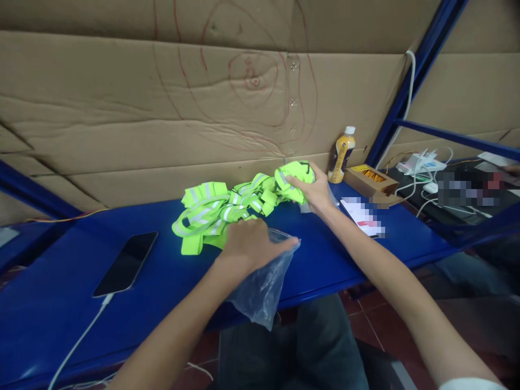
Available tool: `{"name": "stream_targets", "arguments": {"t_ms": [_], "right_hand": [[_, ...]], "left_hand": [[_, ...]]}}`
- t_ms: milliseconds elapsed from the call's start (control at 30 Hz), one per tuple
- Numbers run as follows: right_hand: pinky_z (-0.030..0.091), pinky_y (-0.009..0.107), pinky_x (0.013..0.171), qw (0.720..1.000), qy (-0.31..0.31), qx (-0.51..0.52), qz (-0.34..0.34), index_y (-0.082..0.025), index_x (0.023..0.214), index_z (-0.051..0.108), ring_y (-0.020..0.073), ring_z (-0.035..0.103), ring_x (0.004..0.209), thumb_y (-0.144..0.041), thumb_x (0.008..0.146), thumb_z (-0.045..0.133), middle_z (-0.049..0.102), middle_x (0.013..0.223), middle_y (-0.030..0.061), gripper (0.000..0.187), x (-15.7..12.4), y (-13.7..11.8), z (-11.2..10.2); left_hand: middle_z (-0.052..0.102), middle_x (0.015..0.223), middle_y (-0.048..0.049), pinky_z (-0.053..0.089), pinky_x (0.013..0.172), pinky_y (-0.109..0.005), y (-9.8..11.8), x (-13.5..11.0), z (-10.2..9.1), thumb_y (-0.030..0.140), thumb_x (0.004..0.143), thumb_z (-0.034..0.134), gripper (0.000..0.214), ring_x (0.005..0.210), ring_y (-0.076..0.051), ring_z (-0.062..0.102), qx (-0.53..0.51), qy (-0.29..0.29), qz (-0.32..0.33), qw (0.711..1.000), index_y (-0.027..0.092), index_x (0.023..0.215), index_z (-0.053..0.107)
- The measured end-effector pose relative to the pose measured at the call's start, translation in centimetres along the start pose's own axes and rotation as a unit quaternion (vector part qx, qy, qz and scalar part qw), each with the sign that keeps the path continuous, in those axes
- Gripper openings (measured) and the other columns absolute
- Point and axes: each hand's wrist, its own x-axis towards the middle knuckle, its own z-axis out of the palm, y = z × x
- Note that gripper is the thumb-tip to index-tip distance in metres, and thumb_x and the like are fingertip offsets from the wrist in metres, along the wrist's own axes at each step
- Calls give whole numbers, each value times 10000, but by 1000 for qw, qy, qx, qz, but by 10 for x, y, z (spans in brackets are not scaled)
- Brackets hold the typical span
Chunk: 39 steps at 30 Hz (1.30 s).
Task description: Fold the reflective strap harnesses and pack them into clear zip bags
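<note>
A tangled heap of fluorescent yellow-green reflective straps (pixel 207 208) with silver bands lies along the back of the blue desk. My right hand (pixel 314 189) is closed around a folded bundle of the reflective straps (pixel 303 173) at the heap's right end. My left hand (pixel 249 244) is in front of the heap, thumb stretched out to the right, the other fingers mostly hidden. From this hand hangs a clear plastic bag (pixel 264 292), its rim drawn out to the thumb and its lower end past the desk's front edge. More clear plastic (pixel 305 208) shows under my right wrist.
A phone (pixel 125 264) on a white cable lies at left on the blue desk (pixel 170 309). At right are a bottle (pixel 342 156), an open cardboard box (pixel 371 184) and a partly blurred white-screened device (pixel 359 216). Cardboard (pixel 122 108) walls the back; cables lie farther right.
</note>
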Motion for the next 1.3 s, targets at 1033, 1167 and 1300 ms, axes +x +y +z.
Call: {"name": "stream_targets", "arguments": {"t_ms": [1033,1167,1300], "right_hand": [[559,450,1021,946,-170,-213,-178,-200,1150,721,294,703,1081,-477,674,946,767,1143,76,594,-34,-11,-8],[536,466,1050,913,-192,-281,-227,-215,1233,686,317,675,1162,-434,790,863,737,1228,113,525,-45,-6,-4],[531,467,1025,894,-204,-330,-225,-215,1293,621,325,656,1166,-371,856,784,699,1251,138,491,-50,-2,-5]], "left_hand": [[590,1420,-324,452,1085,-570,-20,29,33,455,951,744,1134,1253,-464,575,76,313,175,930,-69,1715,90],[642,1335,-290,446,1077,-560,-21,29,35,500,951,751,1117,1202,-446,595,76,304,179,932,-60,1703,146],[649,1326,-284,438,1056,-546,-24,32,39,511,948,741,1075,1183,-439,599,65,297,188,934,-32,1697,193]]}}
